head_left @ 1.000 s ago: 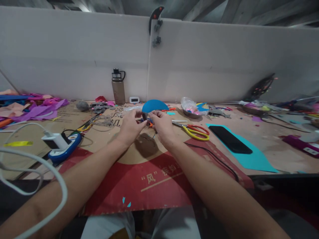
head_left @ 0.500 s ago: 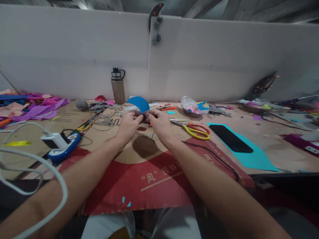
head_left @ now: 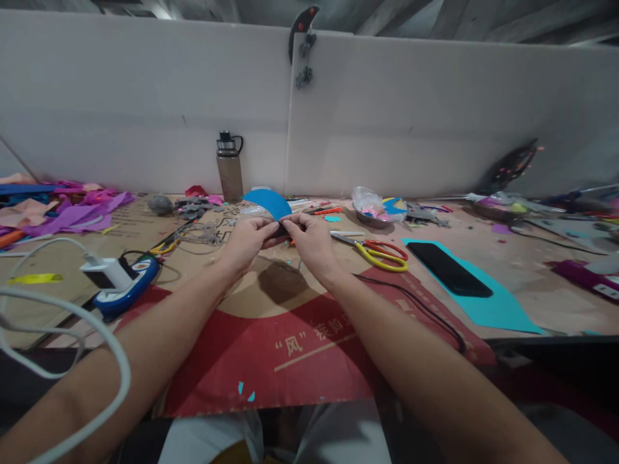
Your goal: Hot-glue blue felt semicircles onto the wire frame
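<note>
blue paper disc, yellow-and-orange scissors, black phone on turquoise sheet

Dim, even overhead light casts a soft shadow under the hands; wide-angle distortion bends the edges.

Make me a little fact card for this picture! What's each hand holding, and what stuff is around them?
left hand: pinches the blue paper piece at its lower edge
right hand: pinches the same piece from the other side
right of the hands: yellow and orange scissors; black phone lying on a teal sheet
at the back: brown bottle, upright
far left: white charger, purple paper scraps
</note>
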### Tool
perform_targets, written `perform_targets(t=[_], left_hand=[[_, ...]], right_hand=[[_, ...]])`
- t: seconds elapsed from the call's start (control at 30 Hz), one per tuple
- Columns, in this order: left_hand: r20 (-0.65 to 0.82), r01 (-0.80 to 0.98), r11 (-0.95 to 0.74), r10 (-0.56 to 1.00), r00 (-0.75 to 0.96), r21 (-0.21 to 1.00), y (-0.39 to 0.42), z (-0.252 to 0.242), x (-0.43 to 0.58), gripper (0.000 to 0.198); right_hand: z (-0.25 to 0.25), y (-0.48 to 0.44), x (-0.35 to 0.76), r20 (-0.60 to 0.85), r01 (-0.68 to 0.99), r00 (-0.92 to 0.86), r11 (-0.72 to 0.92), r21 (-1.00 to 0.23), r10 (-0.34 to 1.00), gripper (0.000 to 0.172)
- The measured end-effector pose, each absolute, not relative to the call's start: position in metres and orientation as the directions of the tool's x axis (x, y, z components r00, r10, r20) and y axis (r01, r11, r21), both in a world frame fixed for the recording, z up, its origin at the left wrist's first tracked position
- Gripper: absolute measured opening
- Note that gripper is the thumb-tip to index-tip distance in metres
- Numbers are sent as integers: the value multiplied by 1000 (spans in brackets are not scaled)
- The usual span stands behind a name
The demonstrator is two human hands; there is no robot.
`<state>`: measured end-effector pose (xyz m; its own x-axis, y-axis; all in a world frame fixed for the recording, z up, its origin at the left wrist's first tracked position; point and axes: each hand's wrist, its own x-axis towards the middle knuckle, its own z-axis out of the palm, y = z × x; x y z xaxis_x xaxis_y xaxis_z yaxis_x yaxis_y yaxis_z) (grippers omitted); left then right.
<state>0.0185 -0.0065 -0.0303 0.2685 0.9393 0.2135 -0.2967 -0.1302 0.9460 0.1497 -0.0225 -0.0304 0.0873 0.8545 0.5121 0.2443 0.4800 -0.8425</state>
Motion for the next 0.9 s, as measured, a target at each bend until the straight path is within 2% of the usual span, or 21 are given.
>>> perform_targets(t=[0.17, 0.33, 0.53, 0.77, 0.9], left_hand=[[211, -315, -138, 954, 212, 939, -5, -31, 18, 12], [191, -353, -158, 980, 59, 922, -2, -25, 13, 8], [217, -382, -222, 975, -57, 897, 7, -19, -1, 10], [210, -400, -245, 969, -129, 883, 20, -20, -19, 9], [202, -403, -244, 969, -144, 882, 30, -23, -29, 10]], right_hand=[[-31, -23, 150, 524, 249, 63, 496, -832, 849, 18], [-34, -24, 149, 560, 229, -6, 546, -806, 828, 19], [-36, -21, 148, 528, 180, 64, 510, -841, 847, 14], [-45, -15, 152, 380, 335, -9, 361, -871, 925, 18], [-45, -15, 155, 380, 410, -61, 370, -834, 923, 14]])
